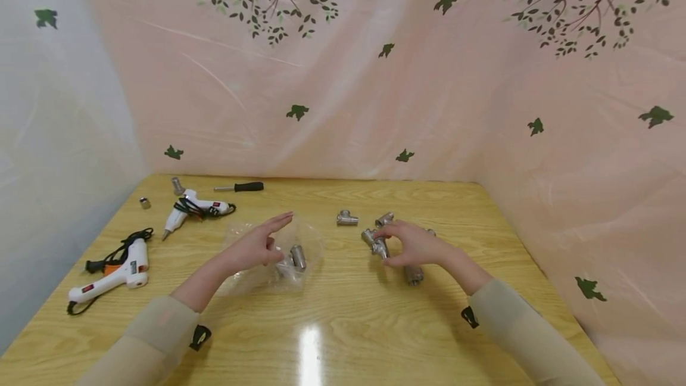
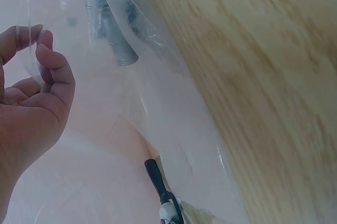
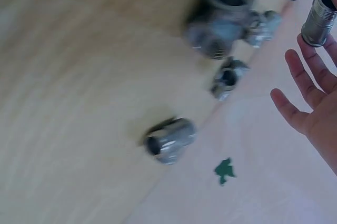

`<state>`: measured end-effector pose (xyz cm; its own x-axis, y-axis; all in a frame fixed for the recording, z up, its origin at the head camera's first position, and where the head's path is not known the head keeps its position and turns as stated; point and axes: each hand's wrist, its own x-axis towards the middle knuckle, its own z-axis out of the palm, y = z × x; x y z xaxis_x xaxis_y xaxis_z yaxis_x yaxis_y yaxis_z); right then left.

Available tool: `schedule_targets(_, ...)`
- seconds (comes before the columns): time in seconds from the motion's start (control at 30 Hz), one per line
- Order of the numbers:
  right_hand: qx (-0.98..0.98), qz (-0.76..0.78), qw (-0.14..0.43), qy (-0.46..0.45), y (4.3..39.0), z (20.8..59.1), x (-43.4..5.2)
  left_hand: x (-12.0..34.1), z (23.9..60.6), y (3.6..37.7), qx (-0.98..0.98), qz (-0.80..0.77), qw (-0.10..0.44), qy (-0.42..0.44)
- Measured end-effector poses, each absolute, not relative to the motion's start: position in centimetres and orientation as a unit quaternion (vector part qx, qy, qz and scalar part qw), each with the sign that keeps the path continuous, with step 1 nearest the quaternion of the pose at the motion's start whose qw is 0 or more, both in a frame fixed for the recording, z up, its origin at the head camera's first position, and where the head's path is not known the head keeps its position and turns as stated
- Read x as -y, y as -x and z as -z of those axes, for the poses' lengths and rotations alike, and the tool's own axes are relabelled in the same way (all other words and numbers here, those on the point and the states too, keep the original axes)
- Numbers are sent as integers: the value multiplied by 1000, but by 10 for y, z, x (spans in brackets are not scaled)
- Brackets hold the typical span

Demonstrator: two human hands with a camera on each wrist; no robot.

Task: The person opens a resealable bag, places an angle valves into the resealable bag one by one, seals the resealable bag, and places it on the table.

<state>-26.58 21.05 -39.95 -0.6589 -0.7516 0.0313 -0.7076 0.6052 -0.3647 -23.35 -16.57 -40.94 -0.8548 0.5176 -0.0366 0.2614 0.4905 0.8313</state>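
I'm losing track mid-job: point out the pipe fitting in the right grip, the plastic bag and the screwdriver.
Pipe fitting [image 3: 318, 21]: right wrist view, middle of its body.
Plastic bag [image 2: 181, 134]: left wrist view, its bare film.
Screwdriver [image 1: 249, 186]: head view, its black handle.

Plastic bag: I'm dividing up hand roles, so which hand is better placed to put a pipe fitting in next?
Probably the right hand: it holds a metal pipe fitting, with loose fittings nearby. The left hand is at the plastic bag.

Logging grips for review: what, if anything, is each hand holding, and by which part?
The right hand holds a metal fitting by its two ends. Whether the left hand grips the clear bag cannot be told.
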Motion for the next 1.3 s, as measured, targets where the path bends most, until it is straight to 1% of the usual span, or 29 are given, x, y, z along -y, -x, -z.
schedule_targets(0.23,-881,156,35,446,266,378,-182,166,410,233,-854,-447,138,-227)
schedule_targets(0.4,-883,151,38,444,264,370,-159,166,410,233,-855,-446,139,-224)
schedule_targets(0.47,-882,155,35,443,264,370,-149,166,409,233,-855,-447,141,-223)
schedule_targets(0.67,-872,167,-1,460,267,377,-120,166,409,233,-856,-444,140,-223)
schedule_targets(0.87,-871,167,-7,463,268,383,-94,167,409,233,-855,-445,144,-225)
schedule_targets(1.03,-875,159,10,457,269,387,-75,168,410,233,-853,-447,139,-231)
schedule_targets(1.2,-875,164,58,452,273,398,-62,169,411,234,-852,-447,136,-237)
schedule_targets(1.3,-872,165,74,455,273,406,-57,169,411,234,-851,-447,134,-242)
